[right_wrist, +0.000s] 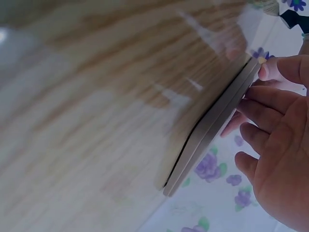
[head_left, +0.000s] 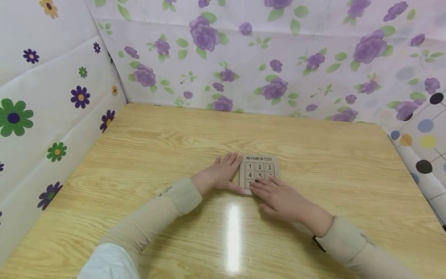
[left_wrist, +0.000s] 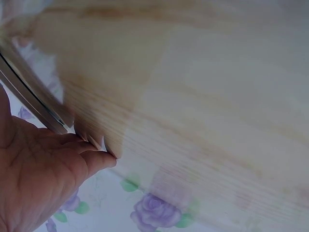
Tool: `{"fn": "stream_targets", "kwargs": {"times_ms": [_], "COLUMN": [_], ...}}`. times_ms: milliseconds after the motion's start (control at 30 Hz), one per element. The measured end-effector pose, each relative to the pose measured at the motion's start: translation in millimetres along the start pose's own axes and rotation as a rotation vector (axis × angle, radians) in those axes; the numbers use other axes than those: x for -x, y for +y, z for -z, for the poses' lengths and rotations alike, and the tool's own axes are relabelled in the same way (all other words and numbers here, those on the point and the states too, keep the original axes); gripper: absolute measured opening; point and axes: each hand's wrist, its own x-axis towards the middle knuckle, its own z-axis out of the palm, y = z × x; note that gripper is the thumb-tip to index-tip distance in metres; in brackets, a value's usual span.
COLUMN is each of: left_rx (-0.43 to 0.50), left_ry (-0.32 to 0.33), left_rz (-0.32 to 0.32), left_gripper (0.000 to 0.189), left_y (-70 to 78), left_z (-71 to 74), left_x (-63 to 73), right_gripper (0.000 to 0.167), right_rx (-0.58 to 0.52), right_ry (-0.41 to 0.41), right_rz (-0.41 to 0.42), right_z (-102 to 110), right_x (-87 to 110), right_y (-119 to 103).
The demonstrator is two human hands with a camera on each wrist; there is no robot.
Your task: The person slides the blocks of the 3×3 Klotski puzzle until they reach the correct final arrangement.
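Observation:
A flat, light-brown number sliding puzzle (head_left: 259, 166) lies on the wooden table, its square tiles showing 1 to 5 and part of 7. My left hand (head_left: 223, 173) rests along its left side, fingers stretched out and thumb at the lower left corner. In the left wrist view, the left hand (left_wrist: 46, 166) is beside the puzzle's edge (left_wrist: 34, 99). My right hand (head_left: 283, 199) lies with extended fingers over the lower right tiles, hiding several of them. From the right wrist view, the right hand's (right_wrist: 285, 130) fingers are over the puzzle's face (right_wrist: 212, 125); exact contact is unclear.
The wooden table (head_left: 167, 143) extends around the puzzle, with a bright light reflection in front of it. Floral sheeting (head_left: 223, 58) hangs behind the table's far edge, and more flower-patterned sheeting (head_left: 62, 116) stands along the left.

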Motion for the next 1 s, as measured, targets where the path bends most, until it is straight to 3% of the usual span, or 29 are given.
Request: {"fn": "stream_targets", "kwargs": {"times_ms": [233, 600, 1000], "left_rx": [0.002, 0.044, 0.047], "left_ry": [0.004, -0.009, -0.006], "left_rz": [-0.001, -0.005, -0.021], "left_gripper": [0.119, 0.118, 0.114], "left_y": [0.8, -0.2, -3.5], "left_z": [1.1, 2.6, 6.6], "left_x": [-0.6, 1.8, 2.6], "right_gripper": [0.052, 0.049, 0.050], "right_rx": [0.001, 0.023, 0.049], "right_ry": [0.002, 0.039, 0.045], "right_rz": [-0.020, -0.092, -0.085], "right_z": [4.8, 3.5, 3.0], "right_x": [6.8, 38.0, 34.2], "right_y": [5.3, 23.2, 16.8]}}
